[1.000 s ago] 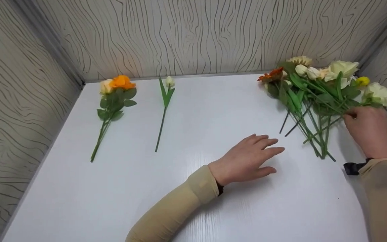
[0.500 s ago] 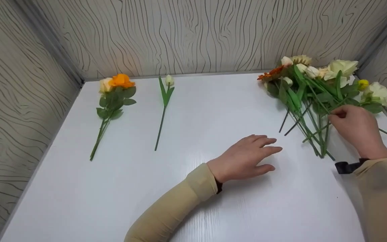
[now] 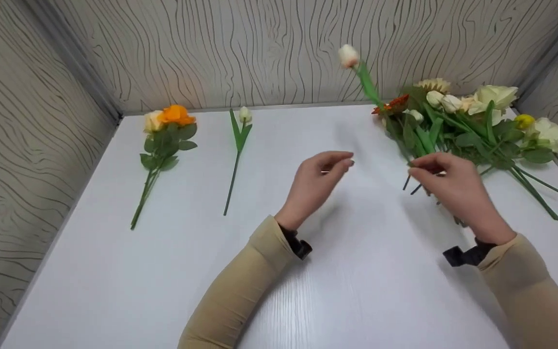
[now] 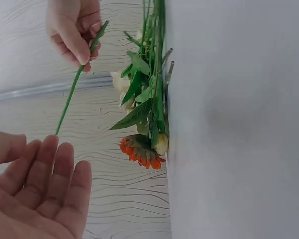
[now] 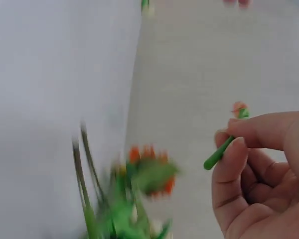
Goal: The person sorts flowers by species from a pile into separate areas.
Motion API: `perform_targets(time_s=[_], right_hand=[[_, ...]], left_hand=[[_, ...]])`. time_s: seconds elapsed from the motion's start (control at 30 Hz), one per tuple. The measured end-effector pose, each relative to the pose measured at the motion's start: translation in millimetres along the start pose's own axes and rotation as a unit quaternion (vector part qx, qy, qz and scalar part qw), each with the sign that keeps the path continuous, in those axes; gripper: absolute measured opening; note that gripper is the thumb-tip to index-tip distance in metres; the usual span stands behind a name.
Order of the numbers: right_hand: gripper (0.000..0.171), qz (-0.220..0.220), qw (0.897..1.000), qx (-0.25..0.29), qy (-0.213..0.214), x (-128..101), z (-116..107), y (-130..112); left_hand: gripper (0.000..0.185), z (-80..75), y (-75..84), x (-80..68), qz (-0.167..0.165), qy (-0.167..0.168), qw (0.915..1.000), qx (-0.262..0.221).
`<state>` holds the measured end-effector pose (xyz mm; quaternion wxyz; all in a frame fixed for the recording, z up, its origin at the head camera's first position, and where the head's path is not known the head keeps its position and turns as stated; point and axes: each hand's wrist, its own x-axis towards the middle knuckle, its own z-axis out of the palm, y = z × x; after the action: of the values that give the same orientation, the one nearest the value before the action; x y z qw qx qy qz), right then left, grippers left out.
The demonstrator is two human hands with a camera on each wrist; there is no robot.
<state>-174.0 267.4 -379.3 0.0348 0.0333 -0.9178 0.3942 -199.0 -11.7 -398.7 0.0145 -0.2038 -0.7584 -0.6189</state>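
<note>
Soft, even light brightens the white tabletop, while the wall beyond its far edge looks greyer. A faint orange tint colours that wall near the far left corner, above the orange flower. Pale streaks of glare run toward the near edge, between my sleeves. Faint, fuzzy-edged shadows spread beneath my left hand and right hand. The raised tulip looks slightly smeared. In my right wrist view the flower pile dissolves into blur, though the stem is fairly crisp. My left wrist view renders the pile more clearly, the tabletop hazy.
</note>
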Motion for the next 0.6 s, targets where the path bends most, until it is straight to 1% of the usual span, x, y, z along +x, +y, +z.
perform_targets(time_s=[0.07,0.13,0.2,0.3,0.4,0.5,0.6], right_hand=[[0.036,-0.029,0.999,0.029,-0.019,-5,18,-12],[0.029,-0.056,0.997,0.043,-0.030,-9,33,-20],[0.022,-0.076,0.995,0.053,-0.037,-13,45,-25],[0.015,-0.091,0.993,0.061,-0.034,-16,56,-28],[0.013,-0.099,0.993,0.062,-0.033,-18,60,-29],[0.015,-0.096,0.992,0.061,-0.046,-20,63,-31],[0.020,-0.081,0.992,0.069,-0.073,-21,64,-32]], left_hand=[[0.028,-5.8,-1.7,3.1,-0.027,0.030,0.9962,-0.077],[0.030,-8.7,-3.4,5.2,-0.047,0.052,0.9885,-0.134],[0.030,-9.6,-4.1,6.3,-0.059,0.064,0.9800,-0.179],[0.026,-9.2,-4.3,7.0,-0.069,0.073,0.9720,-0.212],[0.022,-8.6,-4.0,6.7,-0.072,0.070,0.9655,-0.240],[0.020,-8.4,-4.9,6.6,-0.066,0.064,0.9631,-0.253],[0.019,-9.7,-6.0,6.8,-0.056,0.069,0.9637,-0.252]])
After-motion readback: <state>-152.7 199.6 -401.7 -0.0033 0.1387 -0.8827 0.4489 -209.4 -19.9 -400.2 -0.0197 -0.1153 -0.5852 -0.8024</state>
